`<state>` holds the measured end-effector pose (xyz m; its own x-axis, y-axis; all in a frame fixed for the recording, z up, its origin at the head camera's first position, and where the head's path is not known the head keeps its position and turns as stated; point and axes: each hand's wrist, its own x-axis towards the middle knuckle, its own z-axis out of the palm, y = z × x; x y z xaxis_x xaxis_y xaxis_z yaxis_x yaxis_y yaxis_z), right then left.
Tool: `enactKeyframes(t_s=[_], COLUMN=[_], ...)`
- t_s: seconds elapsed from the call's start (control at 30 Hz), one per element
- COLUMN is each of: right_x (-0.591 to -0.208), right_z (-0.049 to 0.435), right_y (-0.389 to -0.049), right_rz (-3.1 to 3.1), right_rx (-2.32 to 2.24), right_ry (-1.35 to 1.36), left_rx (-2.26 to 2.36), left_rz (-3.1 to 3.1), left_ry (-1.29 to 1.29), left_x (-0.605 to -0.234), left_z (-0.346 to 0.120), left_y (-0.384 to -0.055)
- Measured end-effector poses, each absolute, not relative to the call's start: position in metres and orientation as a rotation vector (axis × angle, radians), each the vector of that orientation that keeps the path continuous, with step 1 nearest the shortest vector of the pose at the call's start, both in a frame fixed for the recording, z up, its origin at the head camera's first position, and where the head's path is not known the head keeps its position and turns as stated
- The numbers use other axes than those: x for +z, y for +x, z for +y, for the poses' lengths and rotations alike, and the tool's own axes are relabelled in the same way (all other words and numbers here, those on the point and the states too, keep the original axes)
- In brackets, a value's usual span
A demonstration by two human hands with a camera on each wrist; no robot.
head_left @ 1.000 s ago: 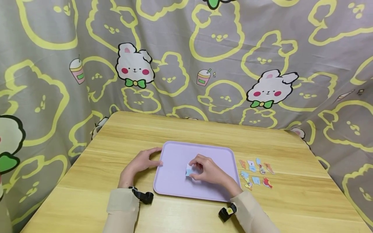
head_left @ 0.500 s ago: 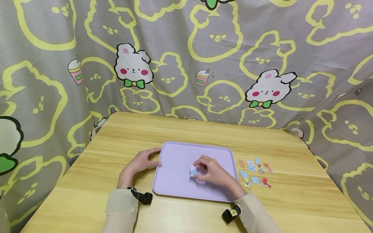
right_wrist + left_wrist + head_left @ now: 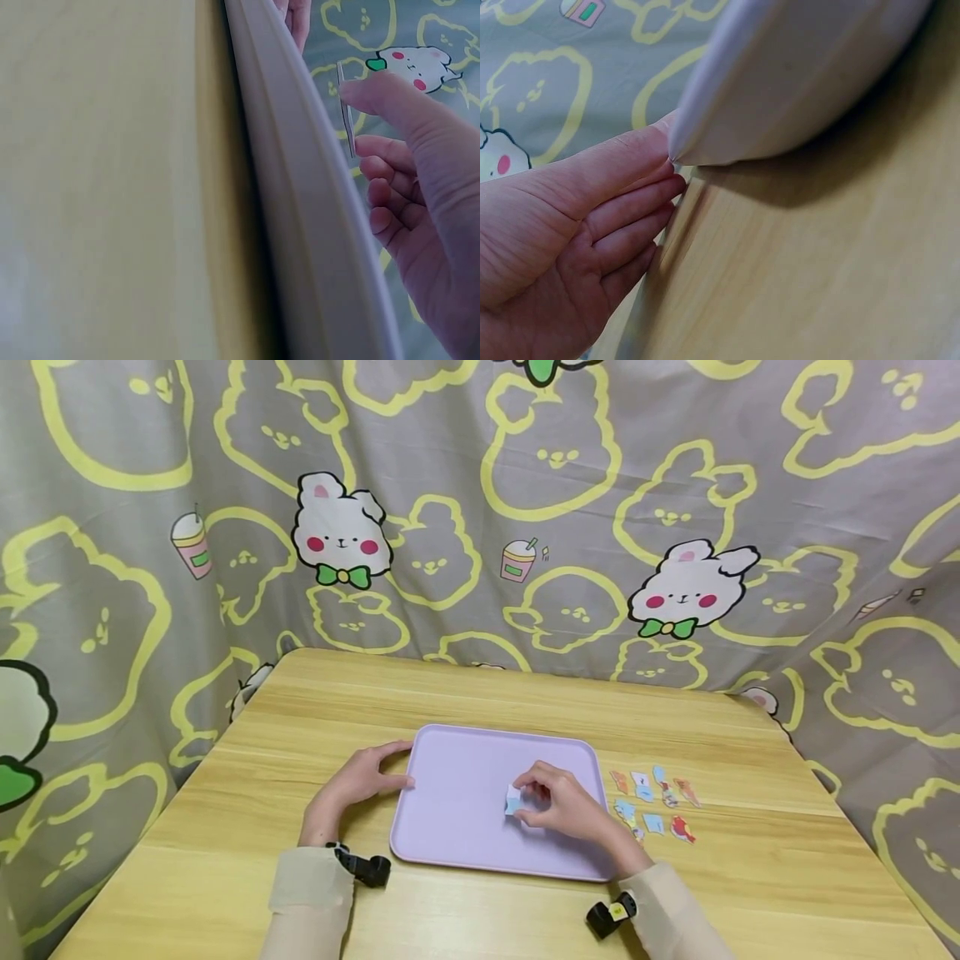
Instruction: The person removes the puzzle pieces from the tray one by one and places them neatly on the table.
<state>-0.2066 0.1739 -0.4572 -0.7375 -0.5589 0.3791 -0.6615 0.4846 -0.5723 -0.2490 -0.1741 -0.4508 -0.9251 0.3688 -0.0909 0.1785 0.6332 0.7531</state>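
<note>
My right hand point(image 3: 558, 802) is over the lavender tray point(image 3: 457, 827), thumb and forefinger at the right edge of a small light-blue and white jigsaw puzzle piece point(image 3: 513, 800). In the right wrist view that puzzle piece point(image 3: 346, 112) shows edge-on, thin and flat, between thumb tip and forefinger, with the other fingers curled below. My left hand point(image 3: 363, 774) rests against the tray's left side, thumb and forefinger spread apart. The left wrist view has the left hand point(image 3: 592, 217) with its thumb at the tray's rim point(image 3: 705, 105) and its other fingers extended beneath.
Several cut-out puzzle pieces lie loose on the table right of the tray, among them a red one point(image 3: 682, 829), a light-blue one point(image 3: 653, 823) and an orange one point(image 3: 686, 792). A patterned curtain point(image 3: 450, 527) hangs around the wooden table point(image 3: 330, 702).
My right hand has moved rightward over the tray, and the puzzle piece has travelled with it. My left hand stays at the tray's left edge.
</note>
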Motion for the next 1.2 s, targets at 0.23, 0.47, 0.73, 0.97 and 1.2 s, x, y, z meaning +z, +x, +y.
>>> enactKeyframes(t_s=[0.23,0.47,0.73,0.97,1.2], right_x=[-0.457,-0.458,-0.460,-0.463,-0.462], right_z=[0.183,0.194,0.208,0.224,0.241], right_y=[-0.205,-0.201,-0.196,-0.191,-0.184], right_rz=[-2.585,-2.580,-2.596,-2.580,-2.589], right_rx=[1.073,1.059,1.056,1.045,1.059], right_ry=[1.050,1.021,0.973,0.941,0.895], left_rx=[1.170,1.176,1.174,1.171,1.169], left_rz=[2.616,2.620,2.625,2.622,2.622], left_ry=[0.435,0.445,0.444,0.446,0.449], left_x=[-0.452,-0.452,-0.453,-0.453,-0.453], left_z=[-0.174,-0.175,-0.175,-0.175,-0.175], left_y=[-0.250,-0.251,-0.251,-0.250,-0.250])
